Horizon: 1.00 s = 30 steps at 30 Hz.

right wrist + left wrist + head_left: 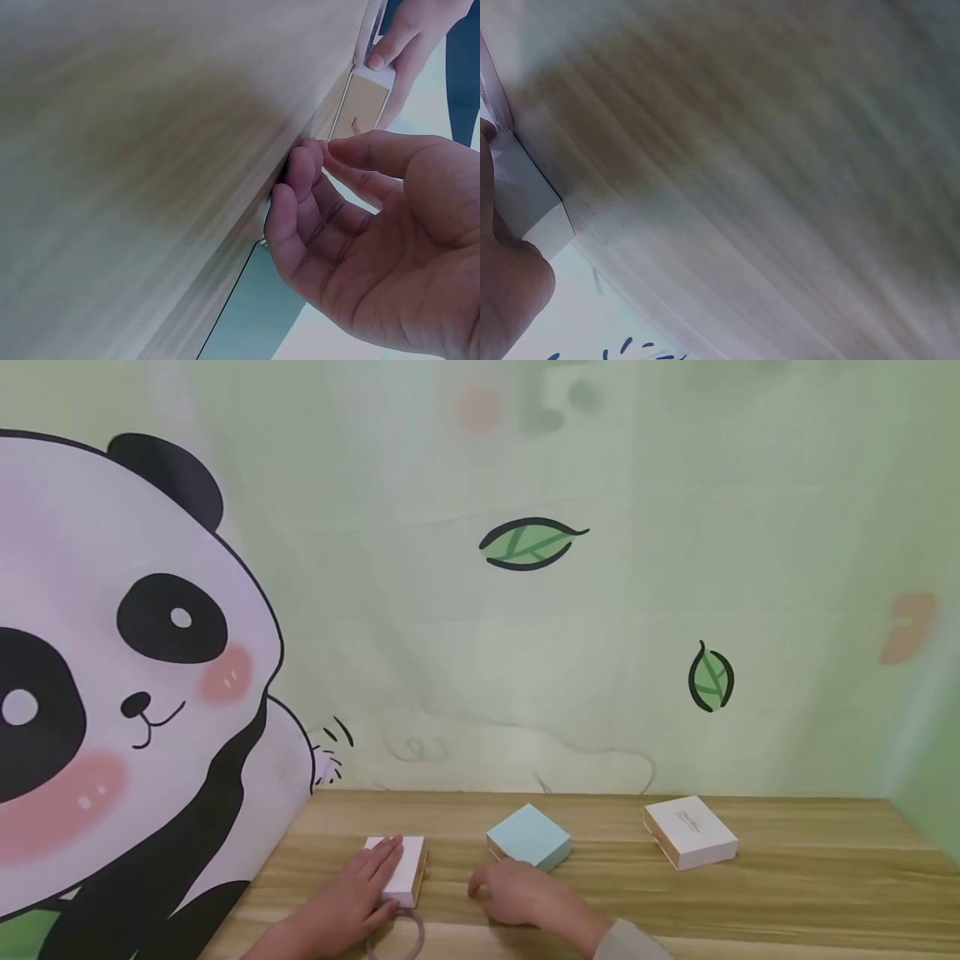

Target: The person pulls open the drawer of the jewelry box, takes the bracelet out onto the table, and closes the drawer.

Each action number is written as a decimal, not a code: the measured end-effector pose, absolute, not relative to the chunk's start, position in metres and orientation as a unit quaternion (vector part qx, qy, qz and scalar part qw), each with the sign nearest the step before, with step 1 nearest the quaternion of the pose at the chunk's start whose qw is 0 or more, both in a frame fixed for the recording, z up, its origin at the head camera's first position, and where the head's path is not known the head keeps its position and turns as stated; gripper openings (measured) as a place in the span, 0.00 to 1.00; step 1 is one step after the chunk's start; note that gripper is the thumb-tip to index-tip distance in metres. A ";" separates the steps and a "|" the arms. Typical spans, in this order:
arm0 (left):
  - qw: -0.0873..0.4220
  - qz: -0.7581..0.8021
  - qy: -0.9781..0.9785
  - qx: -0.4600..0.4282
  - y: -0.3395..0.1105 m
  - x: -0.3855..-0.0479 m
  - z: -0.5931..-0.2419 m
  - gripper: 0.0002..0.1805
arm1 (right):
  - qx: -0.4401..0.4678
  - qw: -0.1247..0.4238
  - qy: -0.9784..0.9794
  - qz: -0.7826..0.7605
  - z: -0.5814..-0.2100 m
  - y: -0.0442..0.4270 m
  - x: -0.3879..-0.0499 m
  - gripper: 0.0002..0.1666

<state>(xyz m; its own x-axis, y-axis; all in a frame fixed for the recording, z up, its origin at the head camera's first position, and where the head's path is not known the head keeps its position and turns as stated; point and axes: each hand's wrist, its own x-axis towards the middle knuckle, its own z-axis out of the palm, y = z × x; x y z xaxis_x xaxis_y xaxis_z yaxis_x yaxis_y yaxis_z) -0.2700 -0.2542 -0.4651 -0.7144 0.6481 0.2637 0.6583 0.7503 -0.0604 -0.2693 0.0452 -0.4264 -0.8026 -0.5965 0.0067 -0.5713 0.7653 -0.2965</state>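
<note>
My left hand [348, 885] rests on a white box [408, 870] with an orange-tan side. Its fingers reach over the lid and its thumb presses the near end, seen also in the right wrist view. A thin pale purple ring [415, 937] lies at that near end, beside the thumb. My right hand [525, 893] is in front of a light blue box [531, 835], hiding part of its near side. In the right wrist view its fingers [289, 225] are loosely curled with nothing visible between them. Whether they touch the blue box I cannot tell.
A second white box [693, 831] with small printing on its lid stands farther right on the wooden table [787, 893]. Behind the table hangs a green backdrop [420, 635] with a large panda and leaves.
</note>
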 end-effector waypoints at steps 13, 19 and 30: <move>0.164 -0.021 -0.919 -0.359 -0.252 -0.267 -0.469 0.37 | -0.324 0.056 0.931 -0.156 -0.412 0.076 -0.263 0.09; 0.153 -0.024 -0.921 -0.358 -0.252 -0.268 -0.469 0.37 | -0.321 0.053 0.928 -0.181 -0.405 0.090 -0.261 0.11; 0.099 -0.068 -0.930 -0.347 -0.250 -0.267 -0.460 0.37 | -0.320 0.033 0.928 -0.187 -0.400 0.117 -0.260 0.08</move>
<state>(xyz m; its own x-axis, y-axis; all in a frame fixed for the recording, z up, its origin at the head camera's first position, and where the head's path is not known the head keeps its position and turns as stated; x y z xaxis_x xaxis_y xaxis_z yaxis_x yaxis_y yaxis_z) -0.2668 -0.2505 -0.4598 -0.7387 0.6327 0.2323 0.6598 0.7492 0.0579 -0.2596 0.1173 -0.4004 -0.7927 -0.6068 0.0591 -0.5825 0.7252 -0.3671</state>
